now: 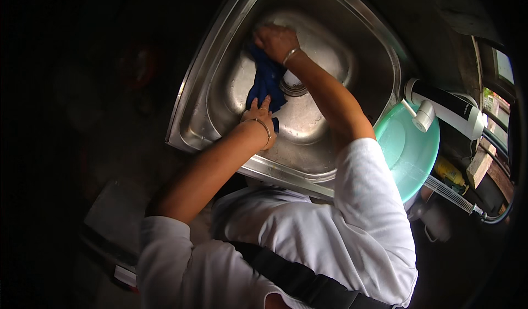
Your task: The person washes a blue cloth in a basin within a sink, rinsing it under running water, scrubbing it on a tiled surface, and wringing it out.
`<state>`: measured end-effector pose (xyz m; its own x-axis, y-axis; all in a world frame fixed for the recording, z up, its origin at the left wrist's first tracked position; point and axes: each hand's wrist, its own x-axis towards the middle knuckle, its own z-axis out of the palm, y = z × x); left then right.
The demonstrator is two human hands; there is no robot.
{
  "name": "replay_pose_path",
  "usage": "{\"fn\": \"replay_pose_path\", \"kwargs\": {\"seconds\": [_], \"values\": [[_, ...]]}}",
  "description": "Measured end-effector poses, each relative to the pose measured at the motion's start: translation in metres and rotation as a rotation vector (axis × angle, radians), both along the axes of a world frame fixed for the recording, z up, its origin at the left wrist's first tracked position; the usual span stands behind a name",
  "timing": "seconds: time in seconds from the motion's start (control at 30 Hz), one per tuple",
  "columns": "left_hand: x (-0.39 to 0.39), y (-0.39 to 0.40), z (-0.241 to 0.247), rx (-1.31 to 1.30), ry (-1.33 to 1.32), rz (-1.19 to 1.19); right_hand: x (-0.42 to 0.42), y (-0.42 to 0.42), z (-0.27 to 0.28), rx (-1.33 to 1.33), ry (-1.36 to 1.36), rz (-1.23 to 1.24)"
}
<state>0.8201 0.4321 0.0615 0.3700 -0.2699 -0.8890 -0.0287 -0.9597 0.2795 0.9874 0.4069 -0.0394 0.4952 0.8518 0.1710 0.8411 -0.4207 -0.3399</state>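
Observation:
A dark blue cloth (264,76) lies stretched along the bottom of a stainless steel sink (305,123). At its far end my right hand (275,40), blurred, is closed on the fabric. My left hand (260,121) holds the near end against the sink bottom, with a scrap of blue showing beside the palm. Just right of the cloth is the drain (293,84), with something white in it, partly covered by my right forearm. Wet spots shine on the metal around it.
A white and black tap unit (443,104) with a lever stands right of the sink. Its nozzle (478,210) sprays water into a light green basin (431,144). A yellow bottle (449,170) and a wooden block (480,164) are beyond. The left side is dark.

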Motion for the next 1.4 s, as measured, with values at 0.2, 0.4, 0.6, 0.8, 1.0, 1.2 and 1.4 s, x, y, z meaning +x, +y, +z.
{"fn": "replay_pose_path", "kwargs": {"seconds": [0.2,0.4,0.6,0.8,1.0,1.2,1.4], "values": [[-0.005,0.002,-0.009,-0.072,0.094,0.109,-0.083,-0.040,0.034,0.107,0.132,0.259],[0.008,-0.001,0.018,-0.029,0.077,0.045,-0.018,-0.006,0.004,0.033,0.005,-0.034],[-0.006,0.002,-0.001,-0.108,0.115,0.200,-0.087,-0.046,0.018,0.094,0.073,0.341],[-0.019,-0.003,-0.030,-0.135,-0.008,0.210,-0.028,-0.001,0.014,0.066,0.093,-0.246],[0.016,0.047,0.031,-0.899,0.493,2.111,-0.073,-0.031,0.126,0.327,0.386,-0.374],[-0.021,0.049,0.080,-1.304,0.154,2.013,-0.094,-0.064,0.192,0.854,0.896,-0.476],[-0.021,0.036,0.124,-1.216,0.056,1.878,-0.050,-0.062,0.146,0.598,1.812,-0.524]]}}
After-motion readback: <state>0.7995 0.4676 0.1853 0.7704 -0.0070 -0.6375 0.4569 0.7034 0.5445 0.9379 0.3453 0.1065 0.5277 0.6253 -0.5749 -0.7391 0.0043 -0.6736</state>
